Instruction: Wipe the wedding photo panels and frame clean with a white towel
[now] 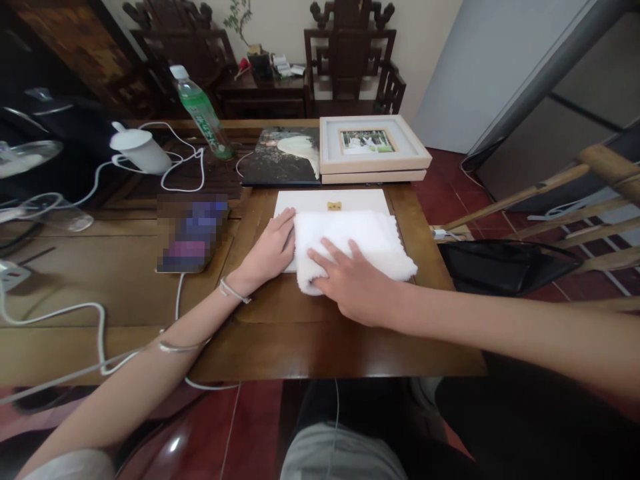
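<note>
A white folded towel [350,243] lies over much of a flat white panel [320,200] on the wooden table. At the panel's far side a small gold-coloured metal fitting [334,206] shows past the towel. My right hand [355,280] rests on the near left part of the towel, fingers spread and palm down. Along the panel's left edge lies my left hand [273,250], fingers stretched out, beside the towel's left side. The towel hides the middle and right of the panel.
Beyond the panel are stacked wooden photo frames [375,143] and a dark photo print [283,157]. To the left stand a green bottle [203,117] and a white lidded cup [143,150]. A phone [195,233] and white cables lie nearby. A wooden chair [545,187] stands right.
</note>
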### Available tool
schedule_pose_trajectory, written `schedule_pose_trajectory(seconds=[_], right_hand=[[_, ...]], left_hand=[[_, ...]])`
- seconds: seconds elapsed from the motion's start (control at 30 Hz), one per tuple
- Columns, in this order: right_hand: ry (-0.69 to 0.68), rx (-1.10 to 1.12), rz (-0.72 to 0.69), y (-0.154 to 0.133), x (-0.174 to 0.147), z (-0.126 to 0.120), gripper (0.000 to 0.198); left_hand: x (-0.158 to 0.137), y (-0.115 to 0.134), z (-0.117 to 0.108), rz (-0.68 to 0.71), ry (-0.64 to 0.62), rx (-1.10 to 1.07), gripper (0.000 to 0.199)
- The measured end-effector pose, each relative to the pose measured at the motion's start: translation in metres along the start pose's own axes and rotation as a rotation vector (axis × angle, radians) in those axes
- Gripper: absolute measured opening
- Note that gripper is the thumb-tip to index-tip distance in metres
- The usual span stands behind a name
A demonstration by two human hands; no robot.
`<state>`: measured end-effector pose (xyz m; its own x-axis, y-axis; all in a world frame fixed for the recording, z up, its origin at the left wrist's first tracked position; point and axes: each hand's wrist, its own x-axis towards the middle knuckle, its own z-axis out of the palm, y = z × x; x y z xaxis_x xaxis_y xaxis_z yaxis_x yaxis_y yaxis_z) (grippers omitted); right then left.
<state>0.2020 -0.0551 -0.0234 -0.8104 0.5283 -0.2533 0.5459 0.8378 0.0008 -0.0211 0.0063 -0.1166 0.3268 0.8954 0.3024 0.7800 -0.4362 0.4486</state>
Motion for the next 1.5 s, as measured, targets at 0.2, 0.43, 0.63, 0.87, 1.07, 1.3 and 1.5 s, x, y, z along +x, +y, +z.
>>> schedule_pose_trajectory(seconds=[0.2,0.43,0.63,0.87,1.07,1.3,1.5], right_hand=[[0.024,0.005,0.121,0.039,0.035,-0.006,0.066],[0.031,-0.093,0.195,0.057,0.065,-0.009,0.066],[0.044,-0.096,0.088,0.020,0.027,0.001,0.057],[0.019,-0.026,-0.039,-0.022,-0.018,0.003,0.040],[0.009,0.025,-0.069,-0.005,-0.010,-0.003,0.048],[0.055,0.033,0.100,0.044,0.037,-0.008,0.064],[0.060,-0.055,0.259,0.052,0.078,-0.007,0.061]], left_hand=[[0.001,-0.003,0.004,-0.020,0.034,-0.027,0.052],[-0.001,-0.008,0.005,-0.026,0.075,-0.046,0.054],[0.000,-0.004,0.006,-0.042,0.050,-0.033,0.053],[0.000,-0.006,0.003,-0.030,0.012,-0.026,0.054],[0.000,-0.007,0.003,-0.019,0.012,-0.035,0.054],[0.001,-0.003,0.003,-0.028,0.008,-0.045,0.054],[0.001,0.003,0.000,-0.055,0.143,-0.135,0.052]])
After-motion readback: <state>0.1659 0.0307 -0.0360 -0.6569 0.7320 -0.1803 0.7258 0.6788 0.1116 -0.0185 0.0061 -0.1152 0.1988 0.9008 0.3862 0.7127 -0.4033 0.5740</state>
